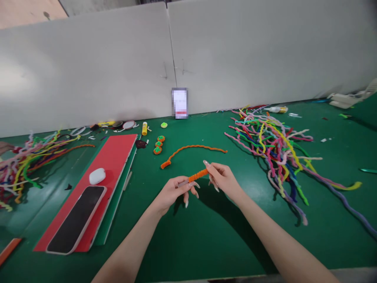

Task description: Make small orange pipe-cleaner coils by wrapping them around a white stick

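The orange coil (198, 175) sits at the centre of the frame, held up between the two hands and wound around a pale rod (183, 183) whose bare end shows at its left. Its long axis runs nearly across the frame, rising slightly to the right. The left hand (173, 193) grasps the rod's bare end, its fingers reaching under the coil's left end; the right hand (224, 179) pinches the coil's upper right end between thumb and fingers, so the right is the nearer to that end. One loose orange stem (193, 146) arches above the hands, its thick, wound end nearer the left hand, its thin end nearer the right. Up and left of it stand three orange-and-green pieces (159, 144) in a row, with one green piece (164, 125) above them. Two heaps of coloured stems lie apart: the right heap (269, 145) and the left heap (38, 157); exact stem counts cannot be told. At lower left, one red board (113, 157) bears one white case (97, 176) and one dark phone (77, 220). One yellow tube (144, 128) stands upper left of centre, and one lit screen (179, 102) leans at the wall, top centre.
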